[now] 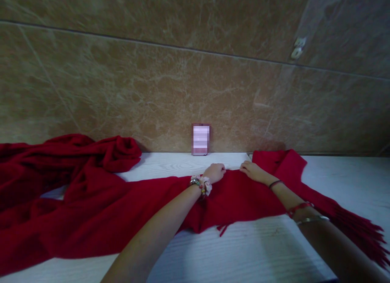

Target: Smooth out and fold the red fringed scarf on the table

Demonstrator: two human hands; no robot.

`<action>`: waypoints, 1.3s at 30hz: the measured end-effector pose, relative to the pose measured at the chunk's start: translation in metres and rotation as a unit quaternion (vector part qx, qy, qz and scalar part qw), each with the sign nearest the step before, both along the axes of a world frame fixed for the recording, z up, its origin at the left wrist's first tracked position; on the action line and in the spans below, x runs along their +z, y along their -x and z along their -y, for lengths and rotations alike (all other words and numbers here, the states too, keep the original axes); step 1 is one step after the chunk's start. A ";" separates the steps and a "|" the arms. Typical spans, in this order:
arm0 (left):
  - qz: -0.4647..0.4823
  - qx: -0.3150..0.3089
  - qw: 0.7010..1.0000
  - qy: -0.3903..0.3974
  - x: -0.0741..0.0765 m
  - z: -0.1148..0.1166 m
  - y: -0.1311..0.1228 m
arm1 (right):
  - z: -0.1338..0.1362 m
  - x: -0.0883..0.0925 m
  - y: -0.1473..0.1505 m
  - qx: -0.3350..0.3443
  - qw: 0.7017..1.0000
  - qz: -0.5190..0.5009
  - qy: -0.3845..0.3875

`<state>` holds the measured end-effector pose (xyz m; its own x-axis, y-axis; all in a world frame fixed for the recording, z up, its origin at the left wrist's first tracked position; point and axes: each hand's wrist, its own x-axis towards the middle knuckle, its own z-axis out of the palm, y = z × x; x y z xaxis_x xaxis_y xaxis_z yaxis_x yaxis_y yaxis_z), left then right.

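Note:
A long red scarf [158,197] lies across the white surface, bunched up on the left and fringed at its right end. My left hand [214,173] is closed at the scarf's far edge, near the middle, with its fingers curled on the cloth. A little to the right, my right hand [252,171] pinches the same edge. Between the two hands the edge runs fairly straight. To the right of my right hand, part of the scarf folds back toward the wall. A short tuft of fringe pokes out at the near edge.
A brown marbled tile wall [152,83] rises behind the white wood-grain table [231,250]. A phone-like object [201,139] with a blurred-out face leans upright against it, beyond my hands. On the wall at upper right is a small white fixture [298,48].

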<state>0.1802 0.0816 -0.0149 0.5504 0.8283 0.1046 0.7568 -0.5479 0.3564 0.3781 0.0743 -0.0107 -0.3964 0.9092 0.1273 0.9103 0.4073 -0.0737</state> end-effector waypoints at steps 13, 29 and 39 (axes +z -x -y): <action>-0.049 -0.140 0.977 -0.151 0.013 0.038 0.053 | 0.022 -0.019 0.012 -0.028 0.987 -0.052 -0.152; -0.018 -0.144 0.986 -0.080 -0.005 0.033 0.070 | 0.019 -0.018 0.004 0.024 0.990 -0.086 -0.105; 0.002 -0.061 0.998 -0.031 0.004 -0.006 0.015 | -0.004 0.011 -0.012 0.042 0.999 -0.012 0.033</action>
